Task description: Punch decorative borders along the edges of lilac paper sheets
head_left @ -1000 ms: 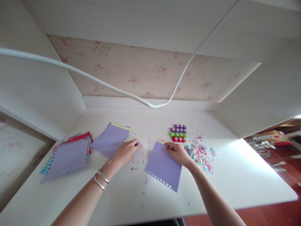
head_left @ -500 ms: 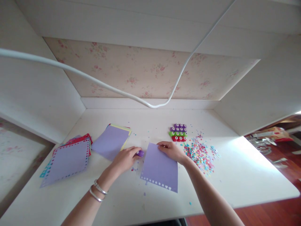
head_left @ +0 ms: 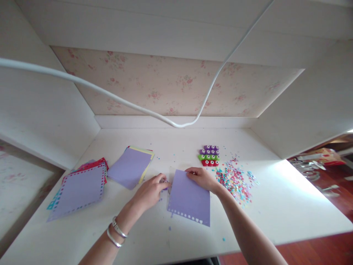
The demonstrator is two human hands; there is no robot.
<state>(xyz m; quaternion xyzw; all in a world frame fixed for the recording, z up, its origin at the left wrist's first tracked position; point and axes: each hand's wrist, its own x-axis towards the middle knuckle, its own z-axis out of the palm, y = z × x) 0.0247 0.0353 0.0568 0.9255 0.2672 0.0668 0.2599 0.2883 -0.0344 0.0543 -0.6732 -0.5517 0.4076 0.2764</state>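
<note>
Punch [head_left: 164,180], rounded and purple, is pinched in the left hand [head_left: 150,192] just beside a smooth purple sheet [head_left: 187,200], its near edge pierced with tiny shapes; the right hand [head_left: 203,179] pinches its far edge, near flaky confetti [head_left: 234,182] on the desk [head_left: 278,209].

The right hand [head_left: 202,178] grips a hole-edged purple sheet [head_left: 189,201].

No words, labels, brands or numbers can be read on the purple sheet [head_left: 190,197], the rows of colored pieces [head_left: 209,157] or the blurred package [head_left: 324,156] at far right.
</note>
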